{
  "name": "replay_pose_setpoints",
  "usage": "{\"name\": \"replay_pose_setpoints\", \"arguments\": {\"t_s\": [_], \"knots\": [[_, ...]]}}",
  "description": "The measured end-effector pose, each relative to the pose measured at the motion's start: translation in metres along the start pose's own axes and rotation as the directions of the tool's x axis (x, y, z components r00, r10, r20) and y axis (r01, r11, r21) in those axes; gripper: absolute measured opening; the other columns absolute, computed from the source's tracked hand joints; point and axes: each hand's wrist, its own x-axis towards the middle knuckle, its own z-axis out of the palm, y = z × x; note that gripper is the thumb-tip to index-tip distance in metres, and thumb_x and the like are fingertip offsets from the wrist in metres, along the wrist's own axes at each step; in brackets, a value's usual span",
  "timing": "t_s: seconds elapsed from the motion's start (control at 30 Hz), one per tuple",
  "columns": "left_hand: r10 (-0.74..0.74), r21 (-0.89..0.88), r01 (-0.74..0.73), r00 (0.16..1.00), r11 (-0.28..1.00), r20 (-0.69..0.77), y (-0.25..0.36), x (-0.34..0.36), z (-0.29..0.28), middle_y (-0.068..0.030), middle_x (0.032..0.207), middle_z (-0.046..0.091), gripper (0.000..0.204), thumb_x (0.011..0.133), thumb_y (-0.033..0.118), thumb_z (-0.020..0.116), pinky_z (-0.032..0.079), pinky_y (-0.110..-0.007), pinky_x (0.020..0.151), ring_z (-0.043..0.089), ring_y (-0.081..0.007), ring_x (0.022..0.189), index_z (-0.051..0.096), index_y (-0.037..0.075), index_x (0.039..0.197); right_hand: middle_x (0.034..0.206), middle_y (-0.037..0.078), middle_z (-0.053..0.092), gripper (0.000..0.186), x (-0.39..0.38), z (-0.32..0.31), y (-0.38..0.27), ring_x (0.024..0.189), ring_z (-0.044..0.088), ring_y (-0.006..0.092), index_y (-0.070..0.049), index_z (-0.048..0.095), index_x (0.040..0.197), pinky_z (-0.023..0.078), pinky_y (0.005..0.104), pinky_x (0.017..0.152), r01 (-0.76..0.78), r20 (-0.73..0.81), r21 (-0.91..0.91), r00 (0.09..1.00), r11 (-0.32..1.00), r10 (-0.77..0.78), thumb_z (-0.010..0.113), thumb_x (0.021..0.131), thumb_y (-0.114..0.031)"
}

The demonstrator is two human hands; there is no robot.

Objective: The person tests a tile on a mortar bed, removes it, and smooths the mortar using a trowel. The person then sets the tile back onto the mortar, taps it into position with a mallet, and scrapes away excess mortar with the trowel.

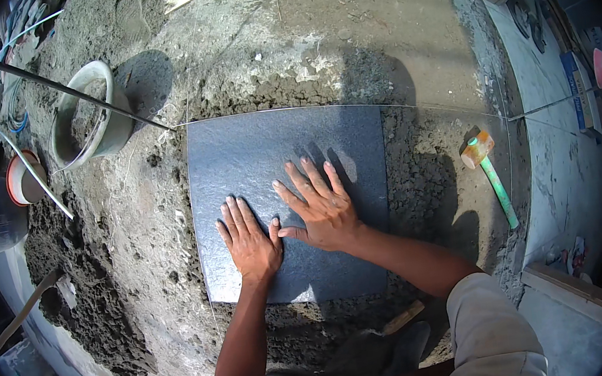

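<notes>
A large dark grey square tile (230, 155) lies on a bed of rough mortar in front of me. My left hand (250, 242) rests flat on its lower middle, fingers stretched out. Just to the right, my right hand (322, 211) is spread over the tile, its thumb near the left thumb, and its fingers throw a shadow on the surface. Neither hand holds anything. Along the tile's far edge runs a thin taut string (440, 108). A mallet (495, 184) with a green handle lies off to the right.
A pale bucket (105, 132) stands at the far left, a dark rod (75, 93) across it. Dark loose mortar (96, 315) is heaped at left. Near my feet lies a wooden-handled tool (403, 318). A white wall (557, 151) bounds the right side.
</notes>
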Motion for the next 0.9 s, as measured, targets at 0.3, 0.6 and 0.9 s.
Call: {"name": "replay_pose_setpoints", "arguments": {"t_s": [0.3,0.6,0.9], "knots": [[0.013,-0.042,-0.012,1.000,0.999,0.028,0.005,0.006,-0.005,-0.0285,0.152,0.021,0.078,0.093,0.044,0.046,0.008,-0.054,0.116,0.015,-0.0415,0.144,0.021,-0.008,0.146,0.152,0.016,0.031,0.076,0.001,0.008,0.020,0.141,0.026,0.0331,-0.016,0.042,0.143,0.013,0.0572,0.113,-0.114,0.167,0.009,0.980,0.993,0.110,0.053,0.084,-0.062],[-0.020,-0.041,0.024,0.997,0.999,0.080,0.008,0.005,-0.007,-0.0260,0.154,0.019,0.080,0.094,0.047,0.044,0.004,-0.052,0.117,0.011,-0.0389,0.145,0.020,-0.009,0.146,0.152,0.017,0.031,0.077,0.001,0.005,0.019,0.142,0.024,0.0345,-0.015,0.039,0.144,0.014,0.0600,0.112,-0.090,0.203,-0.036,0.974,0.995,0.096,0.054,0.084,-0.061],[-0.002,-0.074,-0.002,0.998,0.997,-0.055,0.008,0.003,-0.008,-0.0251,0.153,0.024,0.078,0.093,0.048,0.044,0.010,-0.054,0.116,0.018,-0.0391,0.144,0.025,-0.007,0.145,0.155,0.016,0.026,0.079,0.006,-0.002,0.013,0.144,0.022,0.0348,-0.015,0.035,0.148,0.012,0.0582,0.114,-0.060,0.226,-0.099,0.971,0.993,0.082,0.051,0.086,-0.062]]}}
